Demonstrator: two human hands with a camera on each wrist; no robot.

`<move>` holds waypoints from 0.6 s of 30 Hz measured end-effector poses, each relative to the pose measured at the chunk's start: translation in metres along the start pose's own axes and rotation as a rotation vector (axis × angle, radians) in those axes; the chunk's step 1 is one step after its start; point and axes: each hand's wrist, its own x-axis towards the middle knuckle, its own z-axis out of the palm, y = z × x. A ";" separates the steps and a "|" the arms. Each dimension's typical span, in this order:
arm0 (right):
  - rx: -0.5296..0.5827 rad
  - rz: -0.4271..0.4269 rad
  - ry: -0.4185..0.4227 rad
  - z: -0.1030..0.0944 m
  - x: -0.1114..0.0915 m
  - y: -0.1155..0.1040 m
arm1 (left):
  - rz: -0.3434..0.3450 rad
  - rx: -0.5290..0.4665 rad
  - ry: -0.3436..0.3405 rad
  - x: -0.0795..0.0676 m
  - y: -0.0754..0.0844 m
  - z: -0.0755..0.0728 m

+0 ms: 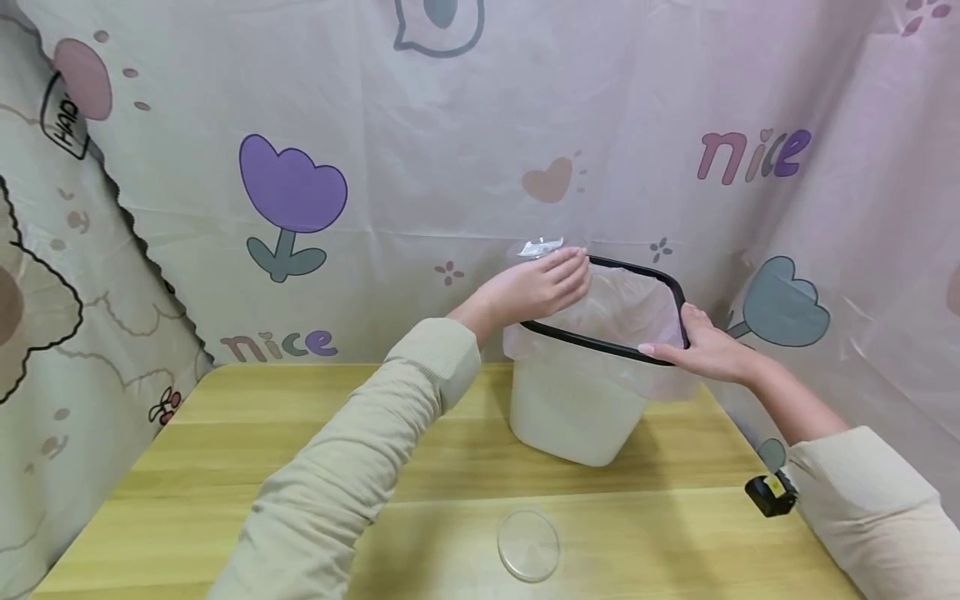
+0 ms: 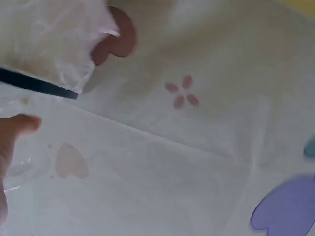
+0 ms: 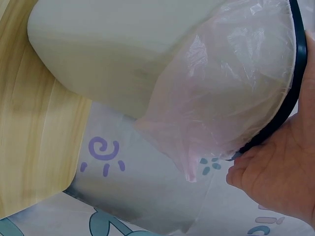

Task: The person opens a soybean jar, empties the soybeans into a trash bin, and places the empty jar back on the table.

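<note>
A white trash bin [image 1: 573, 408] stands on the table, lined with a thin pinkish trash bag [image 3: 221, 83] folded over its outside. A black rim ring [image 1: 600, 343] runs round the bin's mouth over the bag. At the right corner, my right hand [image 1: 708, 346] grips this ring, thumb on the near side. My left hand [image 1: 536, 287] is over the bin's left end, fingers together. It holds a clear, shiny plastic piece [image 1: 540, 247], mostly hidden behind the hand; its exact kind cannot be made out. The left thumb [image 2: 27, 123] shows beside this clear piece.
A clear round dish or lid [image 1: 528, 546] lies on the wooden table [image 1: 225, 467] in front of the bin. A small black object with a yellow label [image 1: 771, 493] sits at the table's right edge. A printed curtain [image 1: 420, 167] hangs behind.
</note>
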 end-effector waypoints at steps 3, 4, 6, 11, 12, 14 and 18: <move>-0.007 0.006 0.004 0.000 -0.001 0.001 | -0.040 -0.008 0.002 -0.001 0.001 0.001; -0.009 0.008 0.003 0.000 0.000 0.002 | -0.072 -0.016 0.005 -0.001 0.001 0.002; -0.015 0.014 0.003 0.000 -0.001 0.003 | -0.148 -0.038 0.009 -0.002 0.000 0.002; -0.023 0.020 0.008 0.000 -0.001 0.006 | -0.370 -0.170 -0.040 -0.005 0.002 0.001; -0.022 0.021 0.008 0.000 -0.001 0.007 | -0.421 -0.221 -0.071 -0.006 0.002 0.000; -0.021 0.017 0.010 -0.001 -0.001 0.008 | -0.519 -0.338 -0.131 -0.008 0.003 -0.002; -0.025 0.018 0.011 -0.002 -0.002 0.010 | -0.666 -0.502 -0.146 -0.011 0.004 -0.003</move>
